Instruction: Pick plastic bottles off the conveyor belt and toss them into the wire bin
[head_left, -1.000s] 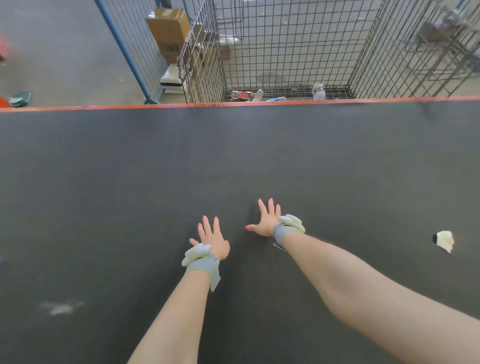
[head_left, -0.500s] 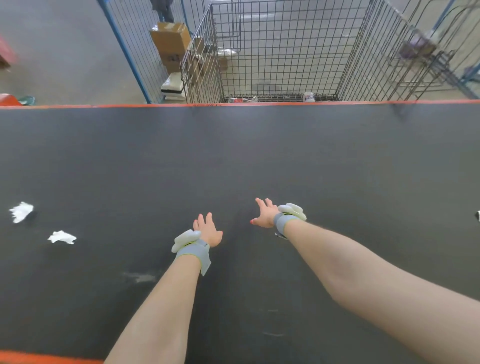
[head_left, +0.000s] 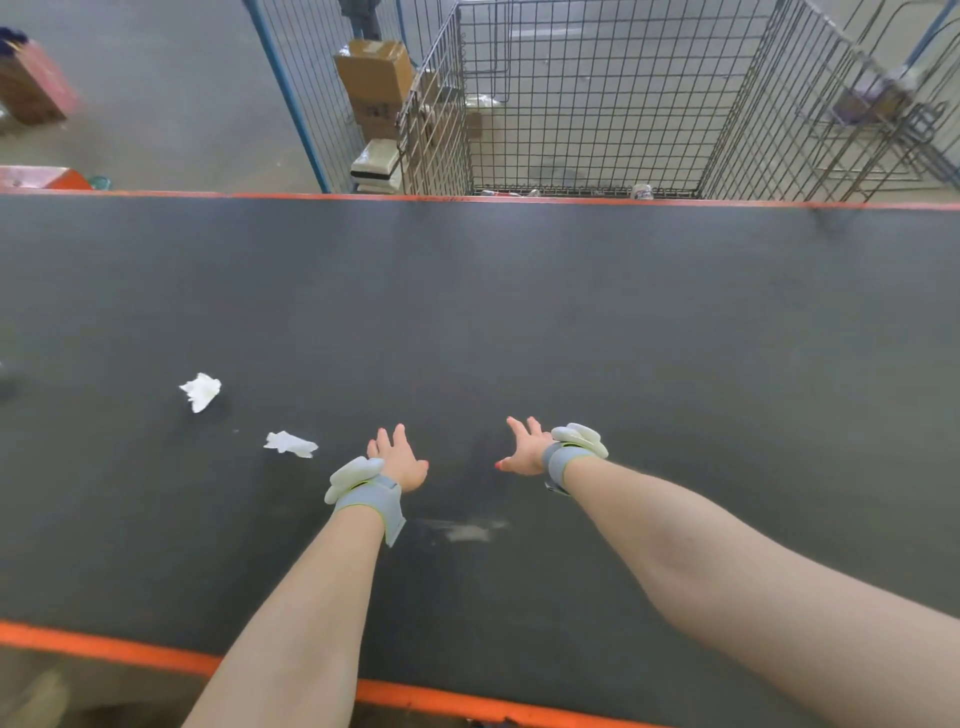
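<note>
Evidently between picks: the conveyor belt (head_left: 623, 338) carried no bottle, only two paper scraps (head_left: 200, 392) at left. Right of them the left hand (head_left: 397, 460), then the right hand (head_left: 524, 449), hovered with fingers loosely extended, holding nothing. Past the far edge, the wire bin (head_left: 597, 93) held what may have been bottles (head_left: 642, 192); the next grab needed one within reach.

There is only one camera. It sits on the person's head and looks forward and down over the conveyor belt (head_left: 649, 322). The left hand (head_left: 400, 460) and right hand (head_left: 524, 452) are close below it. The wire bin (head_left: 597, 130) is far off at the top.
</note>
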